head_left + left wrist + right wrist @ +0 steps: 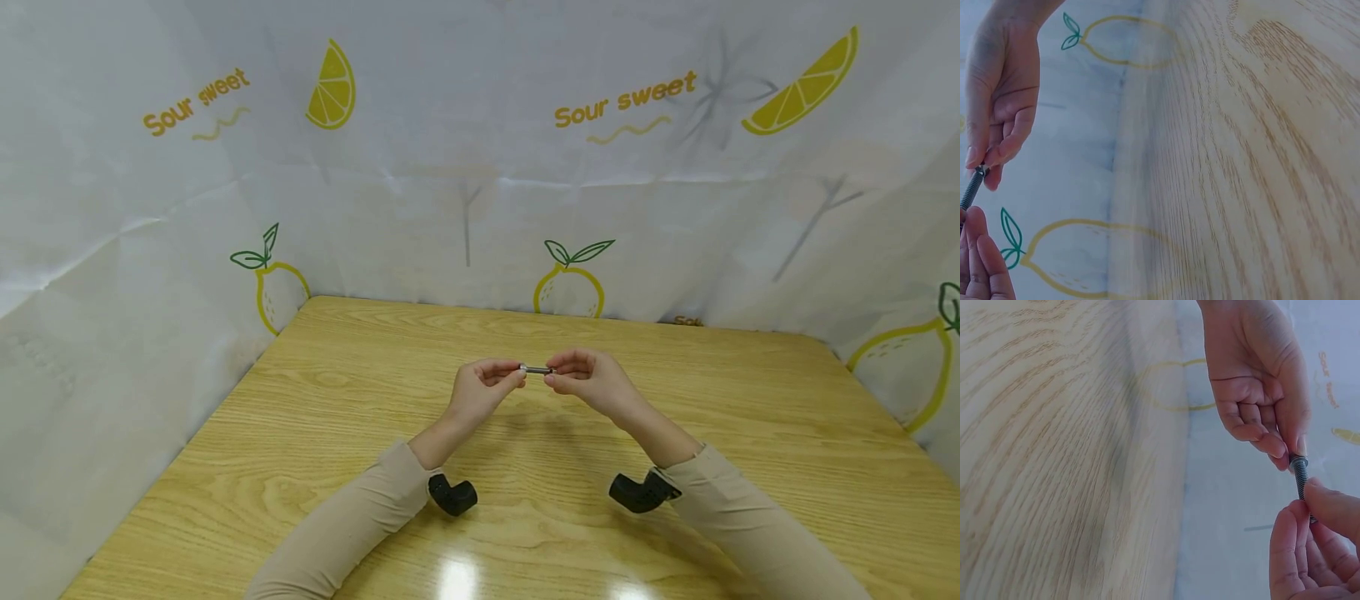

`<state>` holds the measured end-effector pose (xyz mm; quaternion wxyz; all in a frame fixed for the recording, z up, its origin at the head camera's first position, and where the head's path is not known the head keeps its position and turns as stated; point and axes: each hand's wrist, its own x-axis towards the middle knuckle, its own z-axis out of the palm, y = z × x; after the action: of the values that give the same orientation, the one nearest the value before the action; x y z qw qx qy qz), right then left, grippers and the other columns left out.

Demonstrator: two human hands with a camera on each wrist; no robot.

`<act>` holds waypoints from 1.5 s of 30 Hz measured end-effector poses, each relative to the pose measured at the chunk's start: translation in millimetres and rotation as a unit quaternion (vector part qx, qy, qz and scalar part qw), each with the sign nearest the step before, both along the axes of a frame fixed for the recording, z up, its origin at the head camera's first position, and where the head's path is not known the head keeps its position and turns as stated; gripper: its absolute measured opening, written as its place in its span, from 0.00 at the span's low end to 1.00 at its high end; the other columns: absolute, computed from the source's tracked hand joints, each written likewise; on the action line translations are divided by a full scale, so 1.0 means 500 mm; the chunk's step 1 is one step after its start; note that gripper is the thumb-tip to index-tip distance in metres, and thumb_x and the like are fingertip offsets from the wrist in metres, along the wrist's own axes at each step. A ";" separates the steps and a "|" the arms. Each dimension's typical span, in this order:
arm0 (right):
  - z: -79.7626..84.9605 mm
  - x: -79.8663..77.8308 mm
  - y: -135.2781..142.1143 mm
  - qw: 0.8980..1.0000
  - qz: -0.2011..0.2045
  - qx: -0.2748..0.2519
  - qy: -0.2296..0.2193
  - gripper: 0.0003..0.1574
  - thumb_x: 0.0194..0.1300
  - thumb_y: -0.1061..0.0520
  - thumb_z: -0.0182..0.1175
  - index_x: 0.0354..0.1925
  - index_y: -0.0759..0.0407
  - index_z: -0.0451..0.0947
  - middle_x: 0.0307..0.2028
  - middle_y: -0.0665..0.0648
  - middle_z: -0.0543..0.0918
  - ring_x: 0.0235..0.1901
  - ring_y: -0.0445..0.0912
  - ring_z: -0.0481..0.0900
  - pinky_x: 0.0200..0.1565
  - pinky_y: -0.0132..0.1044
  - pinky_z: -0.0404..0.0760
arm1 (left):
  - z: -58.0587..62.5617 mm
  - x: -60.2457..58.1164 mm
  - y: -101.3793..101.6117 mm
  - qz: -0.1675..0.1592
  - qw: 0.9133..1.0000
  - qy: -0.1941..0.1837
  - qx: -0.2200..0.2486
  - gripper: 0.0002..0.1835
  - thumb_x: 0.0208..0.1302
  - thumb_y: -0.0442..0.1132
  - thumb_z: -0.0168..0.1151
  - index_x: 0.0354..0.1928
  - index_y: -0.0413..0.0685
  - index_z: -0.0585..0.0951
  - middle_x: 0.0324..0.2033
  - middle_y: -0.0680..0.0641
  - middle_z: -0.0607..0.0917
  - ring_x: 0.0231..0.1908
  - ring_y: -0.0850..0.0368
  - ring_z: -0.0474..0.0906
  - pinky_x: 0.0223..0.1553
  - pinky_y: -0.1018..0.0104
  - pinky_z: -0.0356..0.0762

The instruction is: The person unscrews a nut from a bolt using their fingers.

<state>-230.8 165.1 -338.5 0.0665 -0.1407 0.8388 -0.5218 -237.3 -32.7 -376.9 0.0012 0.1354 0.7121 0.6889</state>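
Note:
A short silver bolt [537, 370] with a threaded shank lies roughly level between my two hands, above the table. My left hand [477, 388] pinches its left end between thumb and fingertips. On the other end, the thumb and fingertips of my right hand [596, 383] pinch it too. The right wrist view shows the bolt [1301, 478] with a wider round end at the left fingertips and bare thread between the hands. Only part of the bolt [970, 190] shows at the edge of the left wrist view. Fingers cover both ends.
The wood-grain table [337, 375] spreads under both hands. White curtains [420, 225] printed with lemons enclose its back and sides. A black curved mount [453, 497] sits at the left cuff, and a similar black mount [637, 493] at the right cuff.

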 end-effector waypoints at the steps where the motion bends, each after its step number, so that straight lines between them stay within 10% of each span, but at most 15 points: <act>1: 0.000 0.000 0.000 1.000 -0.001 0.001 0.000 0.22 0.63 0.55 0.61 0.50 0.69 0.73 0.43 0.65 0.82 0.36 0.39 0.82 0.49 0.49 0.80 | 0.000 0.000 0.000 -0.001 1.000 -0.002 0.001 0.14 0.62 0.36 0.62 0.47 0.35 0.81 0.39 0.34 0.85 0.38 0.53 0.85 0.49 0.50 0.79; 11: -0.002 0.001 0.009 1.000 -0.003 0.002 0.005 0.20 0.63 0.58 0.61 0.49 0.69 0.74 0.43 0.66 0.81 0.35 0.35 0.81 0.47 0.45 0.81 | 0.000 -0.004 -0.003 -0.007 1.000 -0.018 -0.008 0.15 0.62 0.35 0.61 0.49 0.34 0.80 0.41 0.33 0.84 0.41 0.47 0.84 0.46 0.59 0.81; 21: -0.013 -0.001 0.026 0.999 -0.009 0.033 0.018 0.19 0.62 0.57 0.61 0.48 0.68 0.75 0.42 0.64 0.82 0.40 0.49 0.83 0.47 0.48 0.80 | 0.049 0.034 -0.015 -0.015 0.999 -0.035 -0.025 0.16 0.62 0.33 0.60 0.50 0.32 0.79 0.41 0.32 0.83 0.45 0.38 0.81 0.50 0.49 0.78; 27: -0.020 -0.003 0.041 0.999 -0.009 0.052 0.011 0.21 0.63 0.58 0.60 0.50 0.70 0.73 0.43 0.64 0.82 0.36 0.36 0.80 0.46 0.46 0.81 | 0.029 0.014 -0.020 -0.019 0.998 -0.055 -0.038 0.16 0.62 0.32 0.60 0.50 0.32 0.79 0.42 0.34 0.83 0.43 0.44 0.82 0.50 0.48 0.77; 45: -0.053 -0.028 0.086 0.995 0.040 0.093 -0.009 0.16 0.61 0.64 0.61 0.45 0.73 0.74 0.38 0.64 0.80 0.37 0.52 0.81 0.40 0.39 0.81 | -0.022 -0.022 -0.036 -0.032 0.992 -0.066 -0.107 0.12 0.61 0.37 0.62 0.46 0.40 0.82 0.38 0.39 0.86 0.41 0.47 0.84 0.46 0.60 0.81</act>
<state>-244.7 208.2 -365.0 0.1074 -0.1626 0.8770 -0.4392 -248.2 -50.7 -387.9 0.0849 0.1113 0.7751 0.6161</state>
